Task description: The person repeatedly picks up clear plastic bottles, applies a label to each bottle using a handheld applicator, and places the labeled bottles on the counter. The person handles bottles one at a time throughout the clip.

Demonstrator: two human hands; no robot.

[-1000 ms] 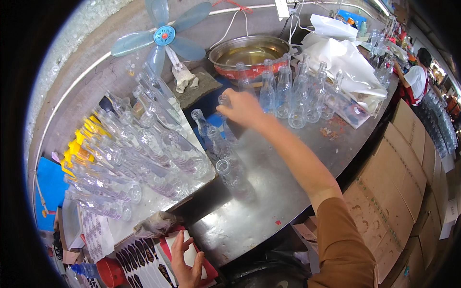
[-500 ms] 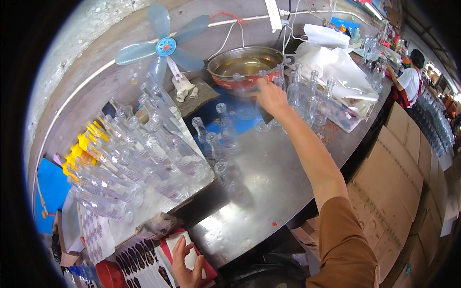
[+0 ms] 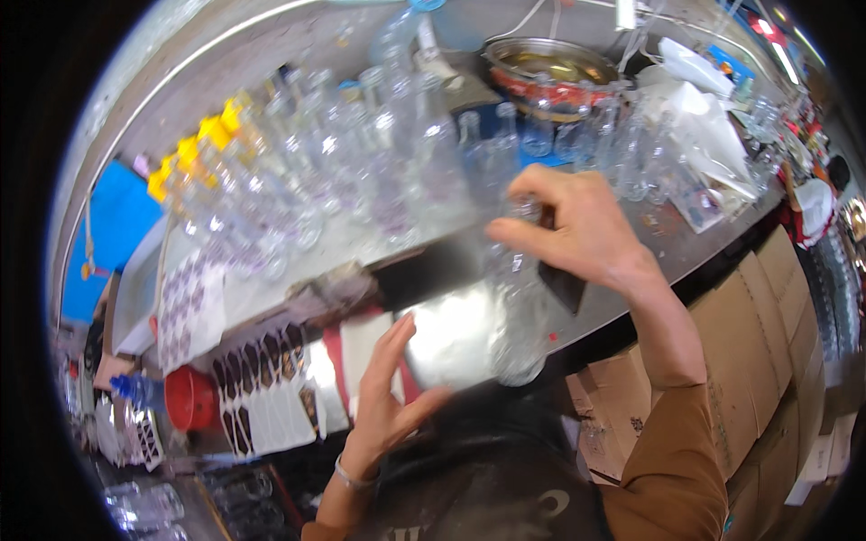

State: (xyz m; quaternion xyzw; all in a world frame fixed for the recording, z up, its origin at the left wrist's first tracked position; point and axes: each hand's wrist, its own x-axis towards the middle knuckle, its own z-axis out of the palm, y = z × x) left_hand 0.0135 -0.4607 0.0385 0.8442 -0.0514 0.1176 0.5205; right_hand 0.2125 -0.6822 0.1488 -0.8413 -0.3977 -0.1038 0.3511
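Mostly below right hand [image 3: 579,224]: clear bottle [image 3: 519,317], neck gripped.

Glare whitening the near metal tabletop [image 3: 456,338], blur softening the bottles [image 3: 386,140], tube lights [image 3: 783,63] glowing far right, edges bending.

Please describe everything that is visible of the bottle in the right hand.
The clear, colourless, glass-looking bottle has a slim neck, wider body and round base. The bare right hand grips its neck. The base is lowest in the view. It visually overlaps the near edge of the shiny grey metal tabletop; contact there is unclear. Blur hides finer details.
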